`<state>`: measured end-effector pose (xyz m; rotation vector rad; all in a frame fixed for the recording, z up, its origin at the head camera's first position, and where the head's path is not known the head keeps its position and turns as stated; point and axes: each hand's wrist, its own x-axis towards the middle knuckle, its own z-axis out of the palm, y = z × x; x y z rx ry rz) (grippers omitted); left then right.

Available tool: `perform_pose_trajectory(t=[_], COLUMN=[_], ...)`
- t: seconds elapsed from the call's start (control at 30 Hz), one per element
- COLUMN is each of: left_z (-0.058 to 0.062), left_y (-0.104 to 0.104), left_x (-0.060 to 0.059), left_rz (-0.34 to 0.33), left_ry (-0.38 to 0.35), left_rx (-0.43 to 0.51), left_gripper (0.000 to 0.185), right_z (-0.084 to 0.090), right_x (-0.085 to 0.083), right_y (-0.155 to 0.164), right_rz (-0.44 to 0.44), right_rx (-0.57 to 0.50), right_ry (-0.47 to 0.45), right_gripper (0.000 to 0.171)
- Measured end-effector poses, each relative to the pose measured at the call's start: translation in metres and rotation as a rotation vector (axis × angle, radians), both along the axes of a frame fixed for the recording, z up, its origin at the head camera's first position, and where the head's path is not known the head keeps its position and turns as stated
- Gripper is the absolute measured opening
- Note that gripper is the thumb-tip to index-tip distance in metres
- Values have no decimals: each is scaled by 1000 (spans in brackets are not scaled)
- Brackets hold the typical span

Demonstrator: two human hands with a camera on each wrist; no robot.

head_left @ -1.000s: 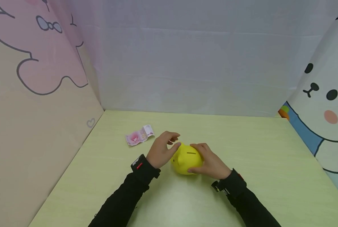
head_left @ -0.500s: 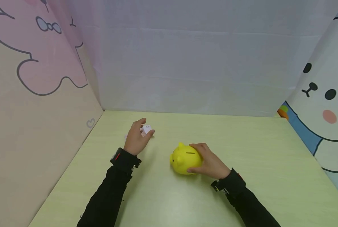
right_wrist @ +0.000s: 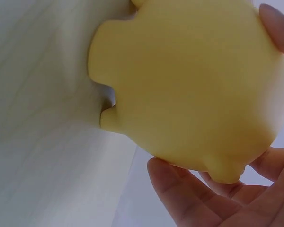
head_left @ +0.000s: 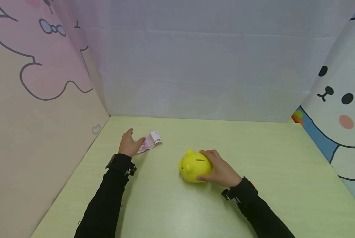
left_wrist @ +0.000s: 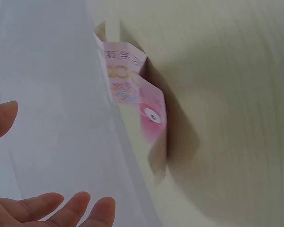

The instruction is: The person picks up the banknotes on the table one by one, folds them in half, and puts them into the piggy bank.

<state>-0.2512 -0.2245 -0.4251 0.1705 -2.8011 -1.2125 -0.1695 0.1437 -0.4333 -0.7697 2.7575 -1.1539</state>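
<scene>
A yellow piggy bank (head_left: 193,170) with a slot in its top stands on the table, its snout toward the left. My right hand (head_left: 220,170) grips its rear end, thumb on the near side and fingers over the far side. In the right wrist view the piggy bank (right_wrist: 189,85) has its stubby feet on the tabletop. A creased pink banknote (head_left: 151,141) lies farther back on the left, partly hidden by my left hand (head_left: 130,144). That hand is beside the note with thumb and fingers spread. In the left wrist view its fingers (left_wrist: 71,208) are apart from the folded banknote (left_wrist: 150,111).
The pale wooden table (head_left: 254,158) is bounded by a white back sheet (head_left: 195,72). A printed panel (head_left: 46,115) rises on the left, and a cartoon panel (head_left: 341,132) on the right. Both wrists wear dark straps.
My left hand has left the piggy bank's snout side and moved left, passing over the banknote to its left side. The right hand and piggy bank have stayed put.
</scene>
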Motion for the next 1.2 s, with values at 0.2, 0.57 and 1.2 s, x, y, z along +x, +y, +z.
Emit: perform_pose_trajectory(t=[0.2,0.57,1.2], left_z=[-21,-36,-39], left_y=[-20,-31,-40], left_x=[-10,-15,-30], left_rz=[44,-15,36], left_ry=[-93,-242,-286], left_rx=[-22,-207,-200], left_gripper=[88,76,24], right_z=[-1,2,0], right_x=[0,0,0], right_y=[1,0,0], right_rz=[-15,-11,-10], right_rx=[13,8,3], right_ry=[-3,-23,-4], right_gripper=[91,92,91])
